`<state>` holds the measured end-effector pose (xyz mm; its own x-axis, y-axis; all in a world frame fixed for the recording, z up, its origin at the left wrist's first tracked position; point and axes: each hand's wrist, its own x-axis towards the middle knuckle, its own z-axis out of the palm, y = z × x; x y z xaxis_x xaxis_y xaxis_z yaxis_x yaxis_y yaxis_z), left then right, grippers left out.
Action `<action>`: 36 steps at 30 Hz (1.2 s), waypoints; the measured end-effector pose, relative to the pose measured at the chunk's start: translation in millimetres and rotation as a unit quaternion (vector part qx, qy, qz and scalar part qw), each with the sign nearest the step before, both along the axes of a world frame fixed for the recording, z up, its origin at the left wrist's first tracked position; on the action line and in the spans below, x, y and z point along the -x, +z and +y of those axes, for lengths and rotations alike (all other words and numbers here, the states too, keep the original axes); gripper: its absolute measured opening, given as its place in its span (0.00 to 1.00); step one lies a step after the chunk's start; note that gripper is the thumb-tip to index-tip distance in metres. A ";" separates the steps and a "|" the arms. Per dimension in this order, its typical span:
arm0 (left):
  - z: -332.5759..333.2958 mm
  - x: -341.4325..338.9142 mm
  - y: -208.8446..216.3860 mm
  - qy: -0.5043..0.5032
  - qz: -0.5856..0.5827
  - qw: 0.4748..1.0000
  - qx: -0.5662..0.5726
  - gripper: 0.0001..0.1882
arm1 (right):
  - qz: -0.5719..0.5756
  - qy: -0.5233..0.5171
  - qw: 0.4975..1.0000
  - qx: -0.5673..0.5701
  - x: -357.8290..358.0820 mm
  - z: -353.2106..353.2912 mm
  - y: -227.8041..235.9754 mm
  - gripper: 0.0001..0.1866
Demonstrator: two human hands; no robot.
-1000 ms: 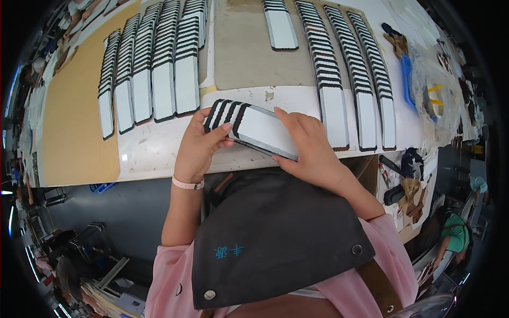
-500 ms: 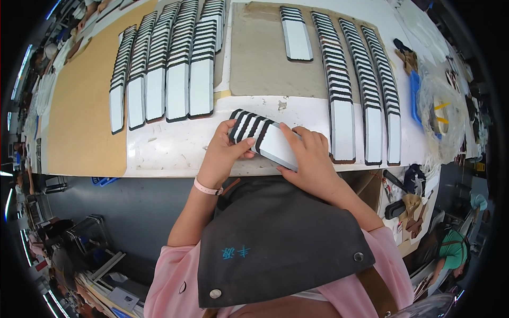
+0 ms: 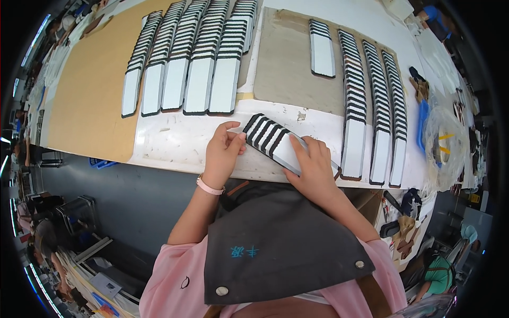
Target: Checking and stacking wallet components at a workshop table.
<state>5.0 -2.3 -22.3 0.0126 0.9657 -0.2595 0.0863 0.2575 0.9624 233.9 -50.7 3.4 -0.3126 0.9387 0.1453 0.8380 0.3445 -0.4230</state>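
A fanned stack of white strips with black edges (image 3: 275, 141) lies aslant near the table's front edge. My right hand (image 3: 314, 168) grips its lower right part, index finger along the top face and thumb at the near side. Beside the stack's upper left end is my left hand (image 3: 224, 153), its index finger and thumb apart and the other fingers bent. I cannot tell whether its fingertips touch the end strip. A pink band (image 3: 210, 185) circles my left wrist.
Several long overlapped rows of like strips (image 3: 199, 87) lie at the far left, others (image 3: 353, 140) on the right. One short stack (image 3: 322, 50) rests on a grey-brown sheet (image 3: 286, 69). A blue tray (image 3: 422, 124) and a clear plastic bag (image 3: 445, 138) sit at the right edge.
My left hand has come off the stack's left end, its fingers loosening. My right hand still holds the stack, and more of its black-edged end shows. The view has shifted slightly.
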 end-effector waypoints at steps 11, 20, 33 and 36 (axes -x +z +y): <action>-9.2 4.9 -4.5 -0.029 0.193 0.971 -0.141 0.12 | -0.020 -0.007 1.000 -0.005 0.5 -3.4 -2.7 0.42; -6.9 2.3 2.5 -0.039 0.222 0.960 -0.164 0.11 | -0.023 -0.012 1.000 -0.004 1.8 -4.1 -2.1 0.42; -5.6 -0.1 -3.2 -0.029 0.205 0.969 -0.137 0.12 | -0.027 -0.026 0.999 0.003 3.0 -6.7 0.2 0.42; -5.2 0.4 -0.3 -0.040 0.201 0.969 -0.139 0.12 | -0.023 -0.027 0.999 0.004 2.2 -7.5 -0.4 0.42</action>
<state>4.6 -7.5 -22.6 0.0429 0.9990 0.0103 0.4783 -0.0296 0.8777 231.8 -58.2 3.1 -0.2678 0.9555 0.1234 0.8742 0.2948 -0.3859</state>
